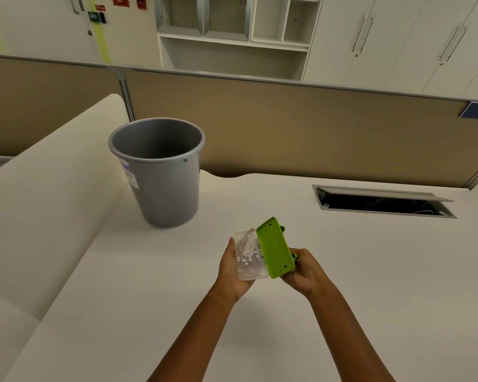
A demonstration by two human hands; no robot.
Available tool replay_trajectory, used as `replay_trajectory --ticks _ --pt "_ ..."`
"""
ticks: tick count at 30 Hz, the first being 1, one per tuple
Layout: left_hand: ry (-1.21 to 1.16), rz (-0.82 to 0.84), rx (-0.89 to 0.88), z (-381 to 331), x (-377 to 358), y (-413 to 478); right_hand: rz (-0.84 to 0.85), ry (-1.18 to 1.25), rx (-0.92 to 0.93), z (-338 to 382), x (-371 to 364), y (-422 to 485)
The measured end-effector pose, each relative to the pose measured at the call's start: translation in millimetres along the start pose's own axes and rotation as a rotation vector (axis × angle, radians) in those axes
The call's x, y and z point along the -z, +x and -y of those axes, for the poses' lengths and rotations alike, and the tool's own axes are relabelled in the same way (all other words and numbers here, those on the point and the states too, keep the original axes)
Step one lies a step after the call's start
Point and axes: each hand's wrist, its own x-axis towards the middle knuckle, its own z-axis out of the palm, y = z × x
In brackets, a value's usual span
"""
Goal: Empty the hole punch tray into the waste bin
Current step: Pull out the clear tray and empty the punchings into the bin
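A green hole punch [276, 248] is held with its underside turned towards me, gripped by my right hand [305, 270] from the right. Beside it on the left, a clear plastic tray [249, 257] with several white paper dots in it rests in my left hand [231, 268]. The tray's right edge touches the punch's base. A grey waste bin [160, 172] stands upright on the desk, up and to the left of my hands, its mouth open.
The white desk [342, 271] carries an open cable hatch [384, 201] at the right. A raised white surface [53, 202] runs along the left. A tan partition [287, 128] closes the desk's far side, with cabinets behind it.
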Motion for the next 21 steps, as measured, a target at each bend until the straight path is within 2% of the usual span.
replay_trajectory --ticks 13,16,19,21 --pt "-0.009 -0.121 0.020 0.4 12.6 4.8 0.040 -0.096 0.077 3.6 1.7 -1.0" --pt "-0.019 -0.162 0.039 -2.6 18.5 5.1 -0.046 -0.199 0.190 10.3 7.9 4.0" --pt "-0.046 -0.184 0.042 -5.2 23.3 4.4 -0.145 -0.466 0.308 14.0 15.3 9.5" --pt "-0.053 -0.181 0.040 -6.7 24.8 4.3 -0.288 -0.634 0.367 13.5 24.0 19.7"
